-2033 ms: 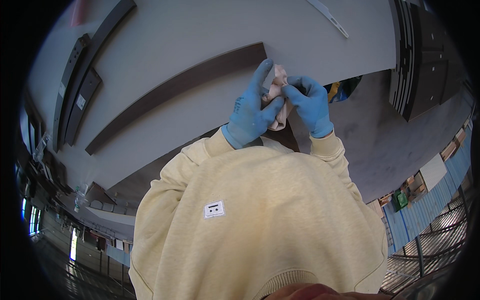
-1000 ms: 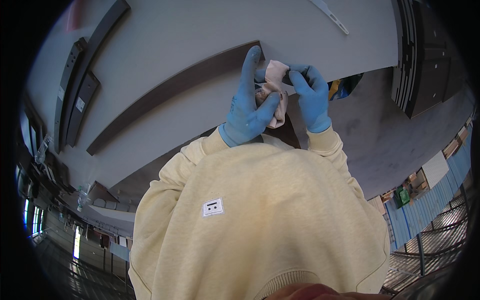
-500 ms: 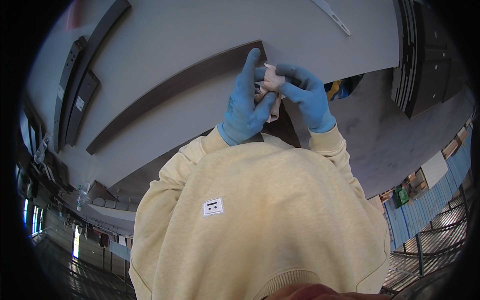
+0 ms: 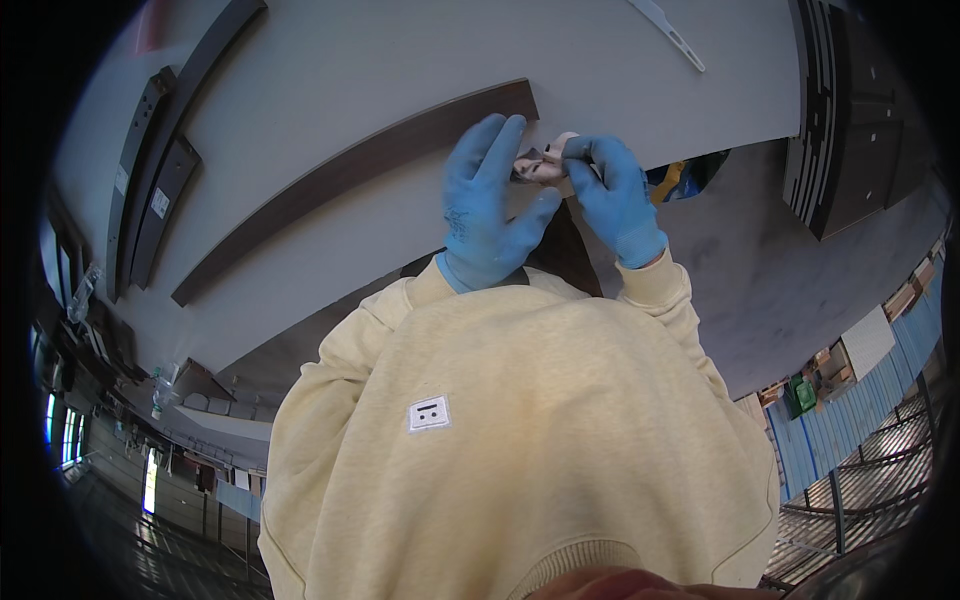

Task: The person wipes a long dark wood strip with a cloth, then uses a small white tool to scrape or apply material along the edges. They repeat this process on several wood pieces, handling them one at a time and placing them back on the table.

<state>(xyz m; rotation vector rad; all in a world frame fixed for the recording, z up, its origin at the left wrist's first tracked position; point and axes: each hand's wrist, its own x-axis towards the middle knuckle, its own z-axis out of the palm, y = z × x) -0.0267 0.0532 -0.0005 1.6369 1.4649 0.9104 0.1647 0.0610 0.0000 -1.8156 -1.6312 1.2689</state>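
Gloved in blue, the right hand [image 4: 613, 205] was narrowed to a pinch, thumb and fingertips drawn together on a crumpled, pale pink wad of soft cloth or paper [image 4: 541, 168] that reached leftward out of its grip. Facing it, the blue-gloved left hand [image 4: 485, 210] was wide, two fingers extended and the thumb spread well off; whether it touched the wad's near end I could not tell from where I stood. I judged the step in hand to be working the wad over between the two hands, and the next move seemed to call for a firm right pinch, with the left fingers closing in if both were to bear on it. Just beyond the left fingertips, a long, dark brown, wood-look board [image 4: 355, 175] ran off leftward across a broad, flat, grey tabletop [image 4: 640, 110]. As for containers, right beside the right hand showed a glossy blue, yellow and black bag-like thing [image 4: 690, 177], its contents hidden. Well off to that hand's right was a small green plastic-looking bin [image 4: 801, 395], and far to the left hand's left, a clear, bottle-shaped plastic thing [image 4: 160, 395]; what either held was too small to make out.
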